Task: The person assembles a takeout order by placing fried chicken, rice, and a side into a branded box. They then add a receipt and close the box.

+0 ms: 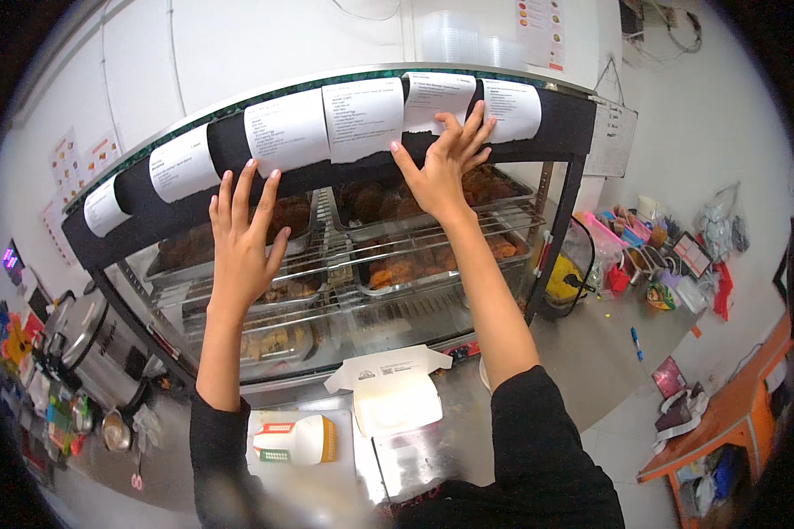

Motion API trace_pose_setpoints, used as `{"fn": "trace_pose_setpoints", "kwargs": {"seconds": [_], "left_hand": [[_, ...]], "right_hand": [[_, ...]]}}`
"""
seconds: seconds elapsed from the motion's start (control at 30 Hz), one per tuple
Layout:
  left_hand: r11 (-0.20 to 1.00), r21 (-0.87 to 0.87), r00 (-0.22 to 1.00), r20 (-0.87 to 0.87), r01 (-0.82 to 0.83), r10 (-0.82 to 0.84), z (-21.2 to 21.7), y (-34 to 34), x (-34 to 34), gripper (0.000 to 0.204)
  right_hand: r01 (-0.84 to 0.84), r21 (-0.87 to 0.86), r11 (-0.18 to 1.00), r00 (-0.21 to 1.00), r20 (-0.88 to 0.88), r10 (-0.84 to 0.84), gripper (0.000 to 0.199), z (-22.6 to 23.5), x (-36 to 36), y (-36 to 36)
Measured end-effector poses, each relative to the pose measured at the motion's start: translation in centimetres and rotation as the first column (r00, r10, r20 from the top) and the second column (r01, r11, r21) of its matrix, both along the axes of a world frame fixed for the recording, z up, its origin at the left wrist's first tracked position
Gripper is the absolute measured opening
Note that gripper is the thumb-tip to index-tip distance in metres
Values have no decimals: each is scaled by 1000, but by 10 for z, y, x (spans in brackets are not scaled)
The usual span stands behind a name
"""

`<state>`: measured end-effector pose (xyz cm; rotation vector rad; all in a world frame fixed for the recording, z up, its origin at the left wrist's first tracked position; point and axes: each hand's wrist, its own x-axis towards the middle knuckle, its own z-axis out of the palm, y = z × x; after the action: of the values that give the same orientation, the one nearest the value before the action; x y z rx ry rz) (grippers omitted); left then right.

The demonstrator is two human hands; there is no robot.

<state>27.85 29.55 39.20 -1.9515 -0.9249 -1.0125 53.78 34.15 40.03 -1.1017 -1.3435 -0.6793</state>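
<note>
Several white printed paper slips hang in a row along the black top edge (229,141) of a food display cabinet. My left hand (243,234) is raised with fingers spread, its fingertips at the lower edge of a wide slip (285,132). My right hand (445,167) has its fingers apart over a slip with a torn lower edge (428,95), close to the rightmost slip (512,113). Its thumb lies by the slip (364,121) to the left. Neither hand has anything gripped in it. Behind my arms, metal trays (388,286) of browned fried food sit on wire shelves.
An open white takeaway box (397,401) stands on the counter below the cabinet, right of a closed printed food box (293,441). A large steel pot (106,344) is at left. Cluttered items and a blue pen (636,344) lie at right, near an orange shelf unit (723,410).
</note>
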Motion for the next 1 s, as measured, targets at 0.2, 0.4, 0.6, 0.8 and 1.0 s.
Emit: {"fn": "trace_pose_setpoints", "kwargs": {"seconds": [0.2, 0.4, 0.6, 0.8, 1.0], "left_hand": [[974, -3, 969, 97, 226, -225, -55, -42, 2, 50], [612, -319, 690, 302, 724, -658, -193, -47, 117, 20], [404, -633, 705, 339, 660, -623, -306, -98, 134, 24], [211, -484, 492, 578, 849, -651, -344, -115, 157, 19], [320, -568, 630, 513, 758, -582, -386, -96, 144, 14]], "right_hand": [[-115, 388, 914, 992, -11, 129, 44, -22, -47, -52], [-924, -334, -189, -210, 29, 977, 38, -134, -219, -176], [119, -366, -923, -705, -686, 181, 36, -219, -324, -302], [486, -255, -836, -626, -769, -130, 32, -196, -307, -325], [381, -538, -752, -840, -541, -38, 33, -164, -318, -299]]}}
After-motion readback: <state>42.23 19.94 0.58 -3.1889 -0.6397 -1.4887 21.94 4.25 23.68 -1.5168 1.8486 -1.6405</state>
